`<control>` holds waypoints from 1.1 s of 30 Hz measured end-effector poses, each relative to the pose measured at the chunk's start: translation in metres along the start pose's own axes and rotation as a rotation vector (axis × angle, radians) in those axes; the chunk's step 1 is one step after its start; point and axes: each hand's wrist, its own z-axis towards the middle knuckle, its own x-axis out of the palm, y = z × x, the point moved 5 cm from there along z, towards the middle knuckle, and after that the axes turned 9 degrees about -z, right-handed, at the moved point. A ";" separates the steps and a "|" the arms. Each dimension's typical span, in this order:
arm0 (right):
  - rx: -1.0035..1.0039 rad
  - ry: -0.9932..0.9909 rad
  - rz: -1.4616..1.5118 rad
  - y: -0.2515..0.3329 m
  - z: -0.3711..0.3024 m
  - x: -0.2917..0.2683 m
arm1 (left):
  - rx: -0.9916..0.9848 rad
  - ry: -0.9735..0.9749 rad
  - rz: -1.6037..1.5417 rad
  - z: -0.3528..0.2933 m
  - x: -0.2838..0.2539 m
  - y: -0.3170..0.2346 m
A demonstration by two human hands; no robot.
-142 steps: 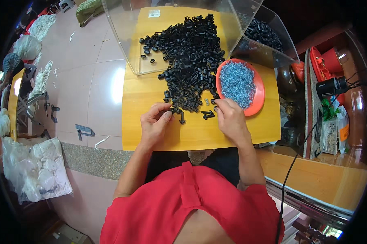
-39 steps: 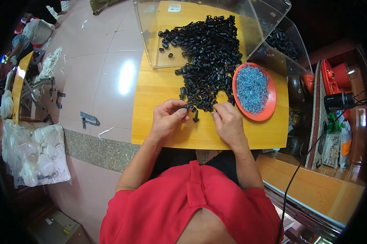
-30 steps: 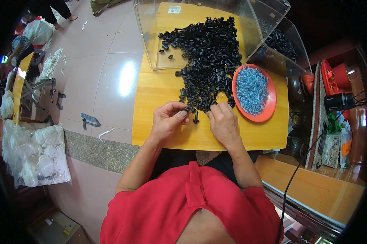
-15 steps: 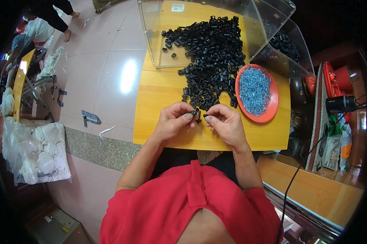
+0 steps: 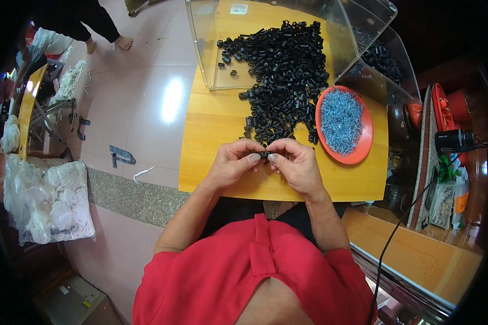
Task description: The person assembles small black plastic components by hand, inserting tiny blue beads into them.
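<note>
My left hand and my right hand meet over the near part of the yellow table. Both pinch a small black plastic part between thumbs and fingertips; the fingers cover most of it, so I cannot tell whether it is one piece or two joined. Just beyond my fingertips begins a big heap of small black plastic parts, many of them short and tube-like. To the right of the heap, a red oval plate holds a pile of tiny shiny bluish-silver pieces, too small to name.
A clear plastic bin lies around the heap's far end. Another clear bin with black parts stands at the far right. A black cable runs down on the right. Bagged white material sits at left; a person's bare feet show beyond.
My right hand has moved left, bringing its small black part against the one in my left hand. At the far left, the other person's legs have shifted to the right.
</note>
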 end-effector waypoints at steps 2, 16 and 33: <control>0.036 -0.016 -0.029 -0.002 0.000 0.000 | -0.003 -0.013 -0.004 0.000 0.000 0.000; 0.030 0.047 -0.316 -0.008 0.009 -0.006 | 0.193 -0.028 0.404 -0.002 0.004 -0.008; 0.032 0.076 -0.048 0.005 0.010 -0.011 | -0.030 -0.063 -0.132 0.002 0.000 0.005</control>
